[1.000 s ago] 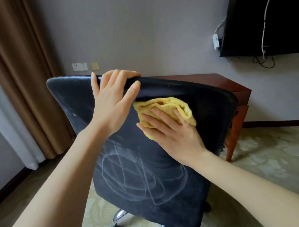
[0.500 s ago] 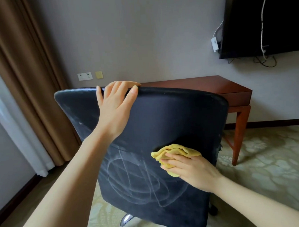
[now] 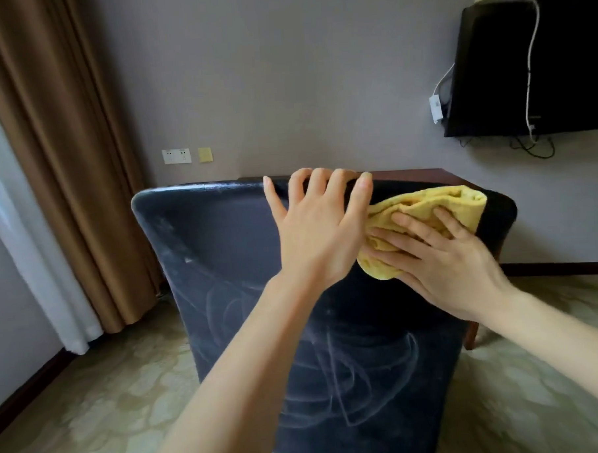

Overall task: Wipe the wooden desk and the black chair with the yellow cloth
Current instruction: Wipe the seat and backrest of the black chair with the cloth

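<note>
Head view: the black chair (image 3: 216, 250) has its back turned to us, and both hands are up at its top edge. The left hand (image 3: 320, 232) is hooked over the top of the chair back. Its fingers (image 3: 337, 183) curl over the edge and its thumb lies flat on our side, so it grips the chair just as it did half a second ago.

The right hand (image 3: 443, 264) has moved. Half a second ago it was low on the right part of the chair back, with the yellow cloth (image 3: 437, 203) bunched under it. Now it has slid up, and the cloth sits at the top right corner of the chair, touching the left hand. The right hand's fingers (image 3: 417, 228) are straight and spread, pressing the folded cloth flat on the chair; they do not curl round it.

Pale swirly marks (image 3: 348, 378) show on the lower part of the chair back, below both hands.

The wooden desk (image 3: 412, 175) stands behind the chair. Only a thin strip of its top peeks over the chair's edge. A brown curtain (image 3: 65, 168) hangs to the left of the chair.
</note>
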The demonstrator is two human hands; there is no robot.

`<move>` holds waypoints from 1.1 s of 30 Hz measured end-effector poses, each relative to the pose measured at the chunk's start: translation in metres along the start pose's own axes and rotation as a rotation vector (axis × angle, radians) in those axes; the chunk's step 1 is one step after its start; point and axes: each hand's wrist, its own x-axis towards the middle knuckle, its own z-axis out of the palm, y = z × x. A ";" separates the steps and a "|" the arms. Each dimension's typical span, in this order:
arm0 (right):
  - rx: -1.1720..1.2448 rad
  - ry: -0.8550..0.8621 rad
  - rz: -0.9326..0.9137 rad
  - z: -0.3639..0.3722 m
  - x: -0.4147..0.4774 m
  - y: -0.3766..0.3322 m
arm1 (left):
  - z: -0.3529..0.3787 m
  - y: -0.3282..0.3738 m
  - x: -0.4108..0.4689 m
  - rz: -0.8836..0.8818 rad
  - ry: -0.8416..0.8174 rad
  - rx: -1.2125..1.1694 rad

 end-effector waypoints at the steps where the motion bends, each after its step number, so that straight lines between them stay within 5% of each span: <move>1: 0.020 0.033 0.023 -0.005 0.015 -0.003 | -0.001 0.000 0.000 0.023 -0.015 -0.035; 6: 0.057 0.112 0.104 -0.008 0.079 -0.041 | -0.024 -0.034 -0.009 0.141 0.000 -0.286; 10: 0.096 0.164 0.117 -0.002 0.125 -0.090 | -0.048 -0.095 -0.028 0.064 0.157 -0.145; 15: 0.130 0.103 0.096 0.026 0.155 -0.164 | -0.069 -0.154 -0.038 -0.175 0.157 -0.020; 20: 0.222 0.010 -0.020 0.053 0.129 -0.202 | -0.074 -0.168 -0.032 -0.149 0.102 0.042; 33: 0.266 -0.088 -0.277 0.078 0.012 -0.144 | -0.067 -0.152 -0.028 -0.244 0.204 0.011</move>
